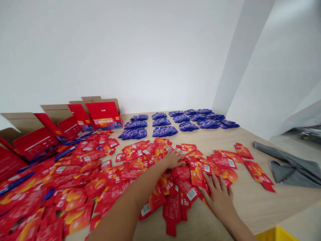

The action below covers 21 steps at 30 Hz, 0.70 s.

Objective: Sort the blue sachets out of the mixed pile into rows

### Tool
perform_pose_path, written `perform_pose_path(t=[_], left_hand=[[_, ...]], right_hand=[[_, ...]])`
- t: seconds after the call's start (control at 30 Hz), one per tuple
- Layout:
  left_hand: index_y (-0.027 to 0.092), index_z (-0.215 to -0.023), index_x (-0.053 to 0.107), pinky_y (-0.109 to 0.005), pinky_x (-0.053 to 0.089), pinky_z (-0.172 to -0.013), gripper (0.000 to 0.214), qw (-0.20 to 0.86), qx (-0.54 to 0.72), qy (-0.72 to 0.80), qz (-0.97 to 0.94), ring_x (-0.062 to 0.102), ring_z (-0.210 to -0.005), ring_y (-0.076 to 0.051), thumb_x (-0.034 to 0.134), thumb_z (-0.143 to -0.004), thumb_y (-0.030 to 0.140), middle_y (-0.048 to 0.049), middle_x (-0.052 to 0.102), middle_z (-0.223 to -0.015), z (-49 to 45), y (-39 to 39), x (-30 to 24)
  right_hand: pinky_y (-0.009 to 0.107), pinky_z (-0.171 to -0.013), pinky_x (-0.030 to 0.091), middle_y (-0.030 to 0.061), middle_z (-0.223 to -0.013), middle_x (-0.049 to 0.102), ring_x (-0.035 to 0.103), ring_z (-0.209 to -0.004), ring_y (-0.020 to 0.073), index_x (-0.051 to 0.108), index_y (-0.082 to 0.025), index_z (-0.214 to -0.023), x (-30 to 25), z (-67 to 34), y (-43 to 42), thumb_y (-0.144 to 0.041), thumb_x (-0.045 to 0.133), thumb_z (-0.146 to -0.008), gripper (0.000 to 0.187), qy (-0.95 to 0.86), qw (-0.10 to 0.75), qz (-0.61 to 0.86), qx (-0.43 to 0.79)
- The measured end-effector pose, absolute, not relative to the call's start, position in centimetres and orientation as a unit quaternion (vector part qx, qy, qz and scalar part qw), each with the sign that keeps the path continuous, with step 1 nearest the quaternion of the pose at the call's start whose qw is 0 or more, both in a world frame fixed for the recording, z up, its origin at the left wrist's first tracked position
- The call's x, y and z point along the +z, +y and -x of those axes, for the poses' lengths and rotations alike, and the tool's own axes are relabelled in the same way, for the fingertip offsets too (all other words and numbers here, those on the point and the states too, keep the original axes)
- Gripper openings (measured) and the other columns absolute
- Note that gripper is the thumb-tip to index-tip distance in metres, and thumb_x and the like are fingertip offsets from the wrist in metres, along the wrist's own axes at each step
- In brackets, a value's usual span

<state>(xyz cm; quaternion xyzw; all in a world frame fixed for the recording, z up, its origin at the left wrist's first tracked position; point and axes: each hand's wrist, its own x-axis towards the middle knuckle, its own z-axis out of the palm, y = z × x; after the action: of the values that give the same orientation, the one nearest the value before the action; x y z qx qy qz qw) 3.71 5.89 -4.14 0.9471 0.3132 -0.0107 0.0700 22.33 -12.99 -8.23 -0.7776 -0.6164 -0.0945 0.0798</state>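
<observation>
My left hand (173, 159) reaches across a wide heap of red sachets with orange fruit prints. Its fingers are spread and rest on sachets at the heap's middle, gripping none that I can see. Nearer me and to the right, my right hand (217, 196) lies with fingers apart, thumb and fingertips touching the edge of the heap. Between the hands is a red sachet (196, 174) with white lettering. Below them, another red sachet (188, 191) shows its barcode. Some sachets are partly hidden beneath my hands and left forearm.
Blue-purple sachets (164, 131) lie in rows of small piles along the wall. Open red cartons (104, 115) stand at the back left. Single red sachets (258, 174) and a grey cloth (292, 165) lie on the right. A yellow bin (276, 234) shows at the bottom right.
</observation>
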Motion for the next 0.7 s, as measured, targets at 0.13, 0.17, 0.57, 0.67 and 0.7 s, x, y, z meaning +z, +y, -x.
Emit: perform_pose_path(t=[0.13,0.17,0.57,0.67,0.7], left_hand=[[0.025,-0.145,0.031,-0.053,0.019,-0.112,0.054,0.092,-0.003,0.301,-0.949,0.024,-0.142,-0.027,0.03,-0.096,0.049,-0.0069,0.032,-0.153,-1.5,6.1,-4.1],[0.025,-0.144,0.031,-0.051,0.02,-0.113,0.053,0.102,0.001,0.299,-0.949,0.026,-0.142,-0.025,0.031,-0.097,0.047,-0.007,0.033,-0.152,-1.0,6.1,-4.1],[0.015,-0.144,0.033,-0.045,0.019,-0.117,0.055,0.217,0.051,0.392,-0.892,0.026,-0.142,-0.023,0.023,-0.098,0.043,-0.0119,0.034,-0.151,1.7,1.8,-2.0],[0.016,-0.148,0.023,-0.053,0.017,-0.116,0.065,0.217,0.067,0.371,-0.901,0.02,-0.143,-0.028,0.028,-0.095,0.053,-0.0133,0.026,-0.154,1.8,-2.1,-0.9],[0.018,-0.149,0.019,-0.056,0.016,-0.115,0.07,0.212,0.066,0.35,-0.91,0.016,-0.144,-0.03,0.03,-0.093,0.057,-0.0127,0.022,-0.155,2.0,-3.6,-0.9]], right_hand=[[0.059,-0.103,0.027,0.0073,-0.15,0.037,0.03,-0.136,0.0362,0.046,-0.027,-0.139,-8.0,-20.9,-12.0,-0.053,0.036,-0.086,0.059,-0.616,0.071,0.781,-0.075],[0.058,-0.103,0.027,0.0065,-0.151,0.036,0.03,-0.137,0.0355,0.046,-0.027,-0.138,-7.9,-21.0,-11.7,-0.053,0.036,-0.086,0.059,-0.616,0.07,0.781,-0.071],[0.056,-0.099,0.036,0.0092,-0.141,0.05,0.043,-0.13,0.0336,0.054,-0.029,-0.132,-8.4,-24.1,-10.0,-0.052,0.038,-0.087,0.052,-0.694,0.182,0.665,-0.208],[0.047,-0.1,0.039,0.0061,-0.143,0.048,0.043,-0.131,0.0306,0.047,-0.034,-0.137,-9.0,-21.7,-11.7,-0.051,0.045,-0.086,0.054,-0.772,0.213,0.558,-0.22],[0.048,-0.101,0.038,0.0049,-0.14,0.051,0.046,-0.128,0.0307,0.048,-0.037,-0.135,-9.7,-20.7,-12.4,-0.05,0.048,-0.085,0.052,-0.774,0.224,0.548,-0.224]])
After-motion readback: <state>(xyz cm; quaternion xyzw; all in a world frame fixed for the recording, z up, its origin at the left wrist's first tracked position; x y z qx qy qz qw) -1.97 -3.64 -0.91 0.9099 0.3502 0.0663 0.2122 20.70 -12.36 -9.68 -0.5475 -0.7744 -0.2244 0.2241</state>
